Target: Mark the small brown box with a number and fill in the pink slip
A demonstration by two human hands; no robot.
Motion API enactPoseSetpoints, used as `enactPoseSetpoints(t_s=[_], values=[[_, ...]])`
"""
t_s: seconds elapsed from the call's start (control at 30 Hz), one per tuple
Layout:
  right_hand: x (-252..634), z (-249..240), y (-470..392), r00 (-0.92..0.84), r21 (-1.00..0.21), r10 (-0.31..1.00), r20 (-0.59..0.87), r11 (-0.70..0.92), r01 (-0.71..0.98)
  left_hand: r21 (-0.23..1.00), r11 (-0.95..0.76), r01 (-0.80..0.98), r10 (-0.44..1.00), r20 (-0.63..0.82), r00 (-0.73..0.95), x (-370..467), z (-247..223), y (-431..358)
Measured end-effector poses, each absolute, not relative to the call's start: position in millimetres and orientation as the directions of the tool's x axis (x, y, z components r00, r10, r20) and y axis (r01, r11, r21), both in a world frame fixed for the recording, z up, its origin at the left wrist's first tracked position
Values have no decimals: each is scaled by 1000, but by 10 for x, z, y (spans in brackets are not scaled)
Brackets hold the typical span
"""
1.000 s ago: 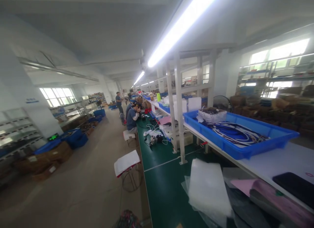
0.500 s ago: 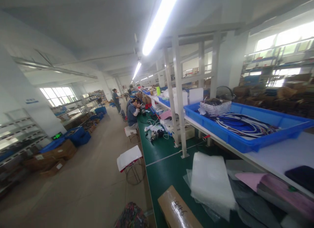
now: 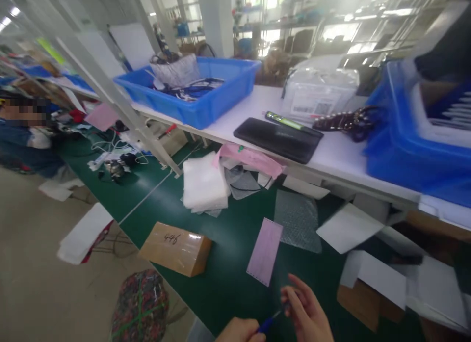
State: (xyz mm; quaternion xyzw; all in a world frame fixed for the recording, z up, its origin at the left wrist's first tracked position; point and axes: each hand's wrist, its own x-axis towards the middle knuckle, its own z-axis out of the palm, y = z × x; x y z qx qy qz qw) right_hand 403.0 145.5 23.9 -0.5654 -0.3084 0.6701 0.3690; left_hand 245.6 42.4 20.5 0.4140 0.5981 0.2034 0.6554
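At the bottom edge of the view, my left hand (image 3: 240, 330) is closed round a blue-handled tool (image 3: 265, 325) whose thin metal tip points up and right. My right hand (image 3: 307, 307) is just beyond that tip, its thumb and fingers curled together; what they hold, if anything, is too blurred to make out. Above the hands a pink printed sheet (image 3: 265, 251) lies on the green bench (image 3: 228, 263). A taped brown box (image 3: 174, 249) marked 446 is on the bench to the left.
Above the bench, a white shelf (image 3: 346, 160) carries a blue tray (image 3: 221, 101) of cables, a black case (image 3: 277, 138) and a blue bin (image 3: 397, 150). White foam sheets (image 3: 204, 182) and opened white boxes (image 3: 373, 278) lie below. A person (image 3: 25, 141) sits at far left.
The view has swung right and down towards the bench. Both hands and the blue-handled tool have come into view, along with the pink sheet and the blue bin.
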Motion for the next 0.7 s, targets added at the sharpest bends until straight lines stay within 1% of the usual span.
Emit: enactPoseSetpoints(t_s=[0.07,0.13,0.17,0.2,0.23,0.27,0.33,0.37,0.4,0.43,0.47,0.5,0.53,0.57,0.63,0.7], values=[[4073,38,1399,-217,-757,774,-595,-630,-173,765,602,230,742,-642,193,2549,95,546],[4128,-112,1375,-319,-722,727,-608,-674,-156,741,644,190,720,-671,178,2651,15,634],[4180,-164,1398,-336,-715,717,-610,-682,-157,730,668,146,707,-683,184,2699,-12,654],[4256,-199,1451,-315,-711,725,-613,-680,-180,720,687,93,695,-690,205,2741,-33,658],[4355,-218,1534,-244,-713,749,-616,-662,-231,711,702,37,685,-688,237,2776,-54,649],[4472,-225,1642,-124,-730,782,-611,-617,-295,704,711,-12,680,-682,268,2805,-79,635],[4713,-217,1885,175,-803,819,-547,-455,-384,706,707,-31,685,-674,278,2849,-166,625],[4811,-214,1993,254,-840,828,-500,-391,-378,730,683,9,710,-668,223,2868,-236,647],[4879,-220,2076,269,-862,844,-464,-360,-356,767,637,80,756,-642,128,2888,-328,697],[4912,-239,2128,247,-874,863,-440,-348,-339,806,564,179,817,-577,28,2910,-443,773],[4913,-273,2149,197,-871,879,-434,-354,-340,834,464,300,880,-472,-50,2934,-578,872],[4888,-323,2143,150,-857,885,-442,-366,-363,835,348,426,934,-348,-81,2956,-730,984],[4847,-390,2118,126,-836,881,-455,-374,-402,810,233,539,970,-236,-64,2975,-892,1096],[4801,-470,2080,121,-813,872,-474,-381,-440,765,135,629,986,-165,-11,2986,-1054,1194],[4724,-654,1997,108,-778,847,-521,-418,-469,670,-8,743,986,-119,118,2958,-1335,1305],[4687,-841,1929,56,-770,833,-550,-480,-419,621,-92,778,968,-127,215,2831,-1491,1268]])
